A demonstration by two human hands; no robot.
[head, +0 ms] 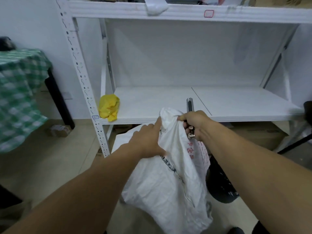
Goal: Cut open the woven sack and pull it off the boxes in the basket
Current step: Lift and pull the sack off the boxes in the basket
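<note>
A white woven sack [168,179] with red and dark printing hangs crumpled in front of me, lifted by its top. My right hand [194,124] is closed on the sack's upper edge and also grips a utility knife [189,105], whose grey end points up. My left hand [148,141] presses flat against the left side of the sack, fingers extended toward the bunched top. A dark basket [219,183] shows behind the sack's right side. No boxes are visible; the sack hides what lies under it.
A white metal shelving unit [236,107] stands right ahead, with a crumpled yellow bag [108,107] on its left corner. A table with a green checked cloth [18,92] is on the left. Cardboard boxes [256,134] sit under the shelf.
</note>
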